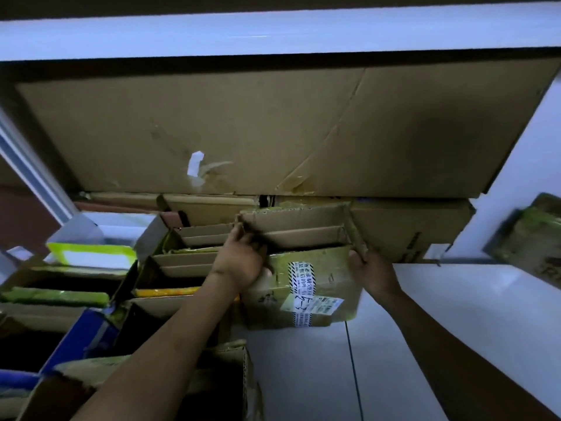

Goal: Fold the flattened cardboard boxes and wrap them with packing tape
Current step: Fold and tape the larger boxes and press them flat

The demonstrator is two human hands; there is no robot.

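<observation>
The left grip (pixel 239 259) and right grip (pixel 368 268) clamp the cardboard box (pixel 321 268) edges beside open floor (pixel 440 299).

Support: floor (pixel 440 314) beneath me, pale tiles | centre: taped box (pixel 315 287) lay | left: open cartons (pixel 158 306) stood crowded | right: flat packet (pixel 528 238) lay apart | rear: large cardboard sheet (pixel 243 132)

Bare floor (pixel 440 329) lies open right of the labelled box (pixel 303 287); open cartons (pixel 170 268) crowd its left; a large cardboard sheet (pixel 243 132) blocks behind.
</observation>
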